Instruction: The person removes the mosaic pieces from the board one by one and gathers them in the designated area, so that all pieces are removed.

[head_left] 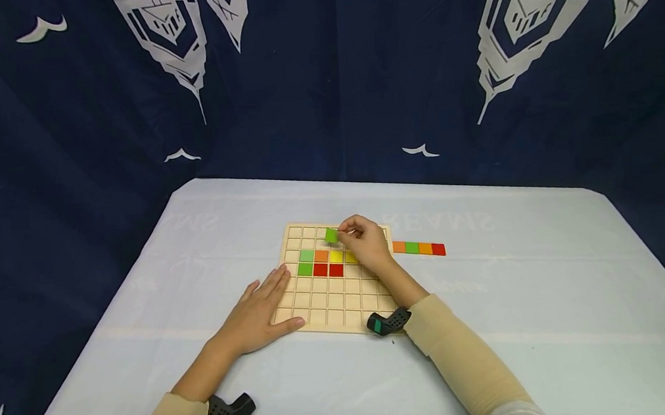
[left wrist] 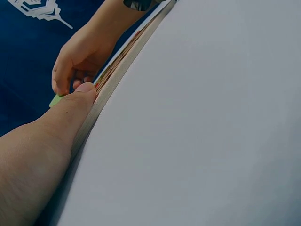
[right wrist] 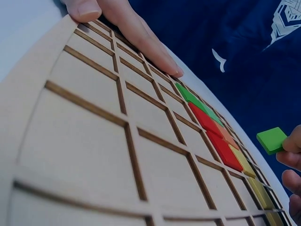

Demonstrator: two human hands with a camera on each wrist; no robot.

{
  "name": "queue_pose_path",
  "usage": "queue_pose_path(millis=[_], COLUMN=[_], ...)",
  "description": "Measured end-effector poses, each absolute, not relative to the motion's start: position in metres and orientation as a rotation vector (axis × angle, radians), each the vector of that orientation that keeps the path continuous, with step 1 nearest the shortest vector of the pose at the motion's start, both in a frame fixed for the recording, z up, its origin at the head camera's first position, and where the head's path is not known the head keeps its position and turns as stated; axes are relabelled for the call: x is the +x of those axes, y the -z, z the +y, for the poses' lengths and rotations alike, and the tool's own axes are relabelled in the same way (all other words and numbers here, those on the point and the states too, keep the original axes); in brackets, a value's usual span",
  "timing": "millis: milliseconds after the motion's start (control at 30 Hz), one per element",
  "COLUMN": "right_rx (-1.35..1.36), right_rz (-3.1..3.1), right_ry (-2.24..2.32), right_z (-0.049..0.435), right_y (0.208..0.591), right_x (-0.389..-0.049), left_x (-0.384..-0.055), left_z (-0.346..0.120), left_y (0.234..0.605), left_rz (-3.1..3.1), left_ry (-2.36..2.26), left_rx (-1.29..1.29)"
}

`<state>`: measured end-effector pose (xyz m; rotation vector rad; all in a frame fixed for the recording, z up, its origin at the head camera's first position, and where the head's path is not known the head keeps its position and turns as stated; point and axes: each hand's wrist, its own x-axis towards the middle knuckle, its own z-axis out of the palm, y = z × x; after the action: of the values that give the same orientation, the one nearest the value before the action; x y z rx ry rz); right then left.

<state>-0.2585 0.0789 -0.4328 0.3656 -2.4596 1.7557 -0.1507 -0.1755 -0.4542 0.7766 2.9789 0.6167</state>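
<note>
A wooden grid board (head_left: 317,301) lies on the table with square tiles set in two of its rows. In the head view the upper row shows light green, orange and yellow tiles; below it are a green tile (head_left: 305,269) and two red tiles (right wrist: 224,150). My right hand (head_left: 365,241) pinches a green square tile (right wrist: 272,140) between thumb and fingertips, held above the far part of the board. With fingers straight, my left hand (head_left: 259,316) rests on the board's left edge, its thumb (left wrist: 84,89) at the near corner.
Right of the board, a strip of tiles (head_left: 419,247) in orange, green and red lies in line on the white table (head_left: 524,296). A dark blue cloth (head_left: 323,103) with white prints hangs behind the table. Each wrist wears a black device (head_left: 231,411).
</note>
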Motion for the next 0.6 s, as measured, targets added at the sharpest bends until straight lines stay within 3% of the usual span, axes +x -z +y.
queue_pose_path(millis=[600], right_rx=[0.294], right_rz=[-2.478], right_ry=[-1.761], right_z=[0.102], right_y=[0.428], right_x=[-0.250], left_x=[-0.151], left_z=[-0.176], left_y=[0.453], left_rz=[2.984], left_ry=[-0.609], left_rx=[0.782])
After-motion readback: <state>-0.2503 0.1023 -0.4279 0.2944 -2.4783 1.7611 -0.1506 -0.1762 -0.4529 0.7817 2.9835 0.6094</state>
